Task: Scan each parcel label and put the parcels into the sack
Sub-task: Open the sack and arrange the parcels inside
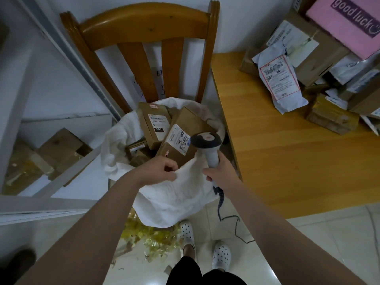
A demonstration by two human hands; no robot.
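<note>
Nearest to me, below the sack (174, 198), I saw white shoes (221, 256) on the tiled floor and yellow plastic scraps (150, 237) under the sack's hanging front. At the sack's near rim the left hand (162, 168) had its fingers curled, pinching the white cloth. Just right of it, against the same rim, the right hand (221, 171) had its fingers wrapped round the handle of the scanner (206, 140), whose cable (221, 202) trailed down the sack's right side to the floor. The scanner's head sat over the sack's mouth, just beside the barcode label of a brown box (185, 138) lying tilted inside the sack. A second labelled box (153, 122) leaned inside, behind the first. The sack rested on a wooden chair (144, 23), whose back rose behind it. Right of the sack stood a table (287, 161), and at its far end lay a white mailer bag (279, 79) among stacked parcels, a pink parcel (345, 27) topmost. Left of the sack, cardboard boxes (59, 149) sat on a shelf.
</note>
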